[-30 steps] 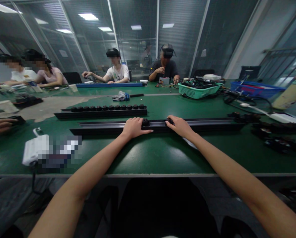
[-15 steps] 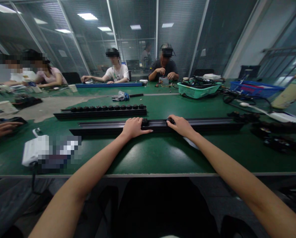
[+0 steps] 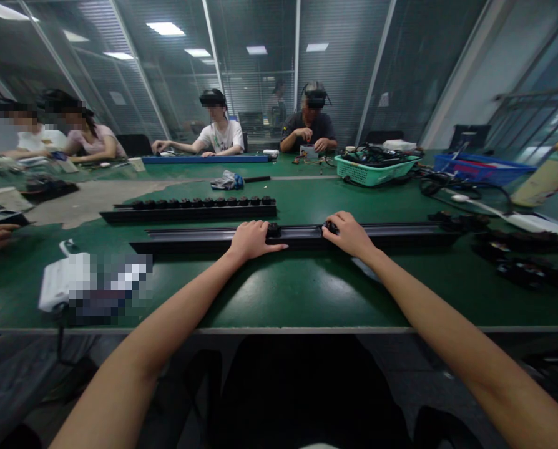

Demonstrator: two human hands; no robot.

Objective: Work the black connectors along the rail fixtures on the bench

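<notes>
1. Green bench (image 3: 316, 299), glass partition (image 3: 260, 31) behind; co-worker in white tee (image 3: 227, 136) seated far side.
2. Long blk rail (image 3: 185, 247) lies L-to-R across bench, under both hands.
3. L hand (image 3: 253, 240) on rail, thumb spread from fingers; can't tell if gripping. Blk block (image 3: 273, 230) in rail, just beside it.
4. R hand (image 3: 347, 232) pinching small blk part (image 3: 331, 227) at rail, R of block.
5. 2nd rail (image 3: 185, 216) w/ row of blk pcs (image 3: 208, 202) behind, to L.
6. Green basket (image 3: 370, 176) w/ cables (image 3: 377, 154), far R.
</notes>
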